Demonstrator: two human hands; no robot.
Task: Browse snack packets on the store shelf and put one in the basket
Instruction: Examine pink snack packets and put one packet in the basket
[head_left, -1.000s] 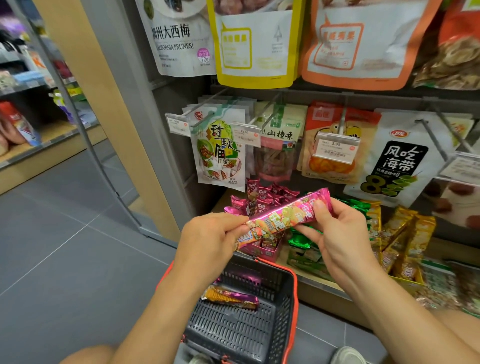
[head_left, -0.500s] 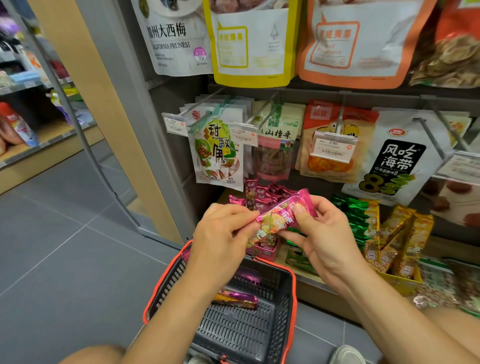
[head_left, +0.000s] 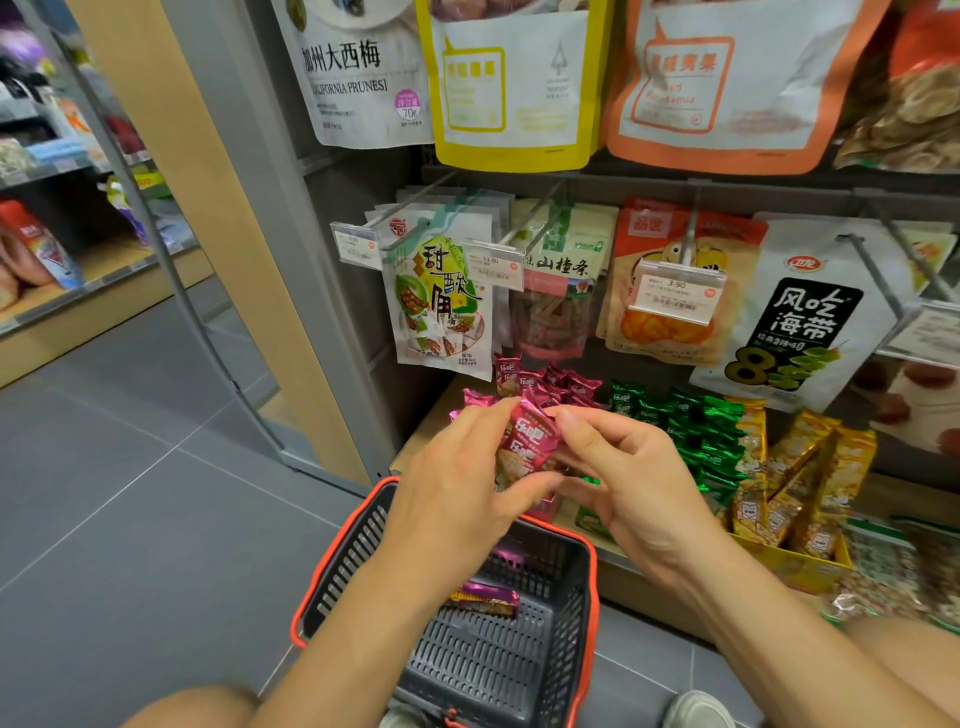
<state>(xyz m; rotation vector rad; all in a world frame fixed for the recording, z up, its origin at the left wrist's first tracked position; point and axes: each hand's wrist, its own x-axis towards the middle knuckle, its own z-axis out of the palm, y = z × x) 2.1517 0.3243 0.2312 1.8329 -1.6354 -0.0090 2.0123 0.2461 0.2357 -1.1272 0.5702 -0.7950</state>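
Both hands meet on one pink snack packet (head_left: 530, 441). The left hand (head_left: 457, 488) has its grip closed on the packet's left side, and the right hand (head_left: 639, 483) pinches the right edge between thumb and fingers. The packet stands nearly upright in front of the shelf (head_left: 639, 582) and above the far rim of the basket (head_left: 358, 561), printed twice with 乐吧. The hands hide its lower end.

In the basket lies a purple packet (head_left: 485, 597), partly covered by the left forearm. Behind the hands is a box of matching pink packets (head_left: 550, 384), with green packets (head_left: 675, 421) beside it and gold packets (head_left: 800, 478) further right.

Pouches hang on pegs above these. One reads 甜酸角 (head_left: 441, 306), the next 山楂条 (head_left: 558, 291), and a white pouch reads 风吃海带 (head_left: 800, 322) with a large 8. Price tags in front of them show 13.80 (head_left: 493, 262) and 3.90 (head_left: 675, 291). Top left hangs a pouch marked CALIFORNIA PRUNES (head_left: 358, 78), 70g.
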